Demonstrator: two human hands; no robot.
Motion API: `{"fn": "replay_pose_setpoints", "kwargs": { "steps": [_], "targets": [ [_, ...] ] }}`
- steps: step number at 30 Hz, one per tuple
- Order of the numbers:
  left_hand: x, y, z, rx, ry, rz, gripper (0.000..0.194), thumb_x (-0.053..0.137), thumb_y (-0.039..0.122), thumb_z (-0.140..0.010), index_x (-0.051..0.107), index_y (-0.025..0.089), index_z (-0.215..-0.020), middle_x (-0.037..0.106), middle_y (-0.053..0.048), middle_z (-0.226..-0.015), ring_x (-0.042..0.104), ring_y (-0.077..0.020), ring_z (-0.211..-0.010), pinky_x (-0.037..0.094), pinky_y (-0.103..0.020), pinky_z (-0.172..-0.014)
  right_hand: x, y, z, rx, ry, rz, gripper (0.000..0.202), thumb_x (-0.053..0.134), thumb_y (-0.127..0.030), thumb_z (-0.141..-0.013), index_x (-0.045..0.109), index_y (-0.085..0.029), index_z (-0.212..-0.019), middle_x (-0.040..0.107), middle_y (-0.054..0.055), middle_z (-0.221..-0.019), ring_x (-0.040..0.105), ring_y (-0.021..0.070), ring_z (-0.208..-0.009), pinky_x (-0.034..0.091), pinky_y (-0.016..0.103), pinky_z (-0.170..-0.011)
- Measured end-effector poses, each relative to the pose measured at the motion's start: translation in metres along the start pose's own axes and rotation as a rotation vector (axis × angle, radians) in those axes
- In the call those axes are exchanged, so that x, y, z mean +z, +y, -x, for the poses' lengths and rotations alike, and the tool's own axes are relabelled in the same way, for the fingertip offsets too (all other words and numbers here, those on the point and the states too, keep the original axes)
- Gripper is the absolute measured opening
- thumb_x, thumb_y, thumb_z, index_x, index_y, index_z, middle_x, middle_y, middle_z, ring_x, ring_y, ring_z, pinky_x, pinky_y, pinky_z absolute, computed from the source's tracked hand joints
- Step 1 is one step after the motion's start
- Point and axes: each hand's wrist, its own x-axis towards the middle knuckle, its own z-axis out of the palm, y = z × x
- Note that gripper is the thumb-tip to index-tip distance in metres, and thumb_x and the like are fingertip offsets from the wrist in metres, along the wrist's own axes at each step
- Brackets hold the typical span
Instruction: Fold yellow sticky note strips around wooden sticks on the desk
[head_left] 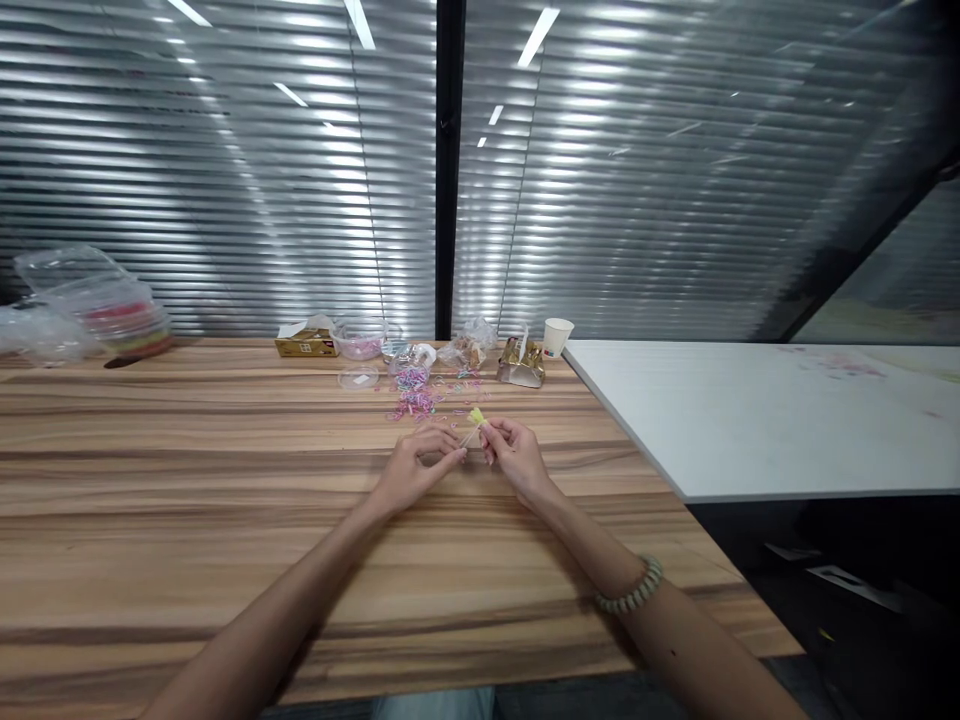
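Head view: both hands meet over the wooden table [225, 480]. The left hand [411, 472] and right hand [514, 455] pinch a thin stick with a yellow tuft [475, 418] between their fingertips (tuft poking up just above them). Behind, a scatter of pastel beads [417, 398] lies near.

Bright ceiling strip lights mirrored in blinds [225, 170], glare patches, bowed edges, small distant items soft

Wooden table [187, 480] before closed blinds [225, 180]
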Motion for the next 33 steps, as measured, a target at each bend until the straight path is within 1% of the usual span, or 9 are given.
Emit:
{"fn": "replay_pose_setpoints", "kwargs": {
  "steps": [3,8,12,15,22,24,28,30,33],
  "targets": [
    [0.0,0.005,0.001,-0.01,-0.001,0.08,0.019,0.06,0.031,-0.074,0.067,0.017,-0.062,0.066,-0.008,-0.075,0.057,-0.0215,-0.086,0.042,-0.032,-0.082,0.001,-0.001,0.0,0.003,0.006,-0.018,0.036,0.059,-0.05,-0.068,0.049,-0.016,-0.063,0.047,-0.002,-0.055,0.039,0.0073,-0.042,0.031,0.021,-0.041],
    [0.0,0.009,0.002,-0.216,-0.06,0.225,0.024,0.057,0.036,-0.074,0.066,0.015,-0.067,0.066,-0.007,-0.073,0.059,-0.0198,-0.077,0.043,-0.031,-0.077,0.003,-0.002,0.002,-0.017,0.01,-0.031,0.035,0.058,-0.051,-0.069,0.05,-0.017,-0.065,0.047,-0.003,-0.053,0.039,0.0077,-0.042,0.033,0.021,-0.041],
    [0.003,0.006,0.002,-0.252,-0.026,0.402,0.023,0.057,0.035,-0.074,0.061,0.015,-0.064,0.062,-0.003,-0.067,0.057,-0.0168,-0.071,0.042,-0.028,-0.075,0.003,-0.004,0.004,-0.045,0.01,-0.015,0.033,0.056,-0.049,-0.072,0.05,-0.017,-0.068,0.047,-0.003,-0.054,0.04,0.0082,-0.043,0.033,0.022,-0.042],
    [0.006,0.004,0.001,-0.301,-0.007,0.538,0.022,0.057,0.033,-0.074,0.057,0.015,-0.061,0.057,-0.001,-0.061,0.054,-0.0142,-0.065,0.041,-0.027,-0.071,0.005,-0.006,0.007,-0.07,0.001,0.004,0.031,0.054,-0.047,-0.074,0.05,-0.017,-0.068,0.047,-0.002,-0.056,0.041,0.0084,-0.044,0.034,0.022,-0.043],
    [0.008,0.004,-0.001,-0.5,-0.086,0.764,0.021,0.057,0.029,-0.073,0.051,0.015,-0.058,0.044,0.004,-0.053,0.04,-0.008,-0.05,0.039,-0.023,-0.057,0.01,-0.01,0.014,-0.15,-0.068,0.075,0.025,0.05,-0.042,-0.079,0.052,-0.017,-0.075,0.053,0.0,-0.061,0.046,0.0102,-0.049,0.039,0.023,-0.05],
    [0.007,0.002,-0.001,-0.554,-0.069,0.812,0.02,0.057,0.028,-0.072,0.052,0.015,-0.059,0.041,0.005,-0.051,0.037,-0.0069,-0.047,0.035,-0.02,-0.051,0.01,-0.012,0.015,-0.185,-0.113,0.132,0.023,0.049,-0.039,-0.081,0.054,-0.017,-0.076,0.055,0.001,-0.063,0.049,0.0116,-0.053,0.041,0.024,-0.054],
    [0.005,-0.006,-0.001,-0.631,0.047,0.886,0.015,0.058,0.027,-0.07,0.054,0.015,-0.061,0.043,0.005,-0.05,0.036,-0.0057,-0.044,0.031,-0.019,-0.046,0.007,-0.014,0.017,-0.297,-0.217,0.306,0.017,0.048,-0.03,-0.083,0.06,-0.017,-0.08,0.062,0.003,-0.071,0.057,0.0146,-0.065,0.044,0.025,-0.062],
    [0.005,-0.008,-0.001,-0.658,0.098,0.892,0.015,0.06,0.027,-0.068,0.054,0.015,-0.061,0.044,0.005,-0.049,0.037,-0.0057,-0.044,0.03,-0.019,-0.045,0.005,-0.014,0.017,-0.362,-0.236,0.389,0.015,0.048,-0.026,-0.083,0.061,-0.018,-0.082,0.064,0.004,-0.075,0.058,0.0153,-0.069,0.044,0.025,-0.065],
    [0.004,-0.008,-0.002,-0.699,0.127,0.86,0.018,0.063,0.027,-0.066,0.054,0.014,-0.059,0.043,0.005,-0.046,0.037,-0.0049,-0.043,0.025,-0.018,-0.04,0.002,-0.011,0.014,-0.463,-0.222,0.494,0.013,0.049,-0.022,-0.083,0.061,-0.018,-0.084,0.065,0.005,-0.078,0.059,0.0159,-0.071,0.045,0.026,-0.067]
  ]
}}
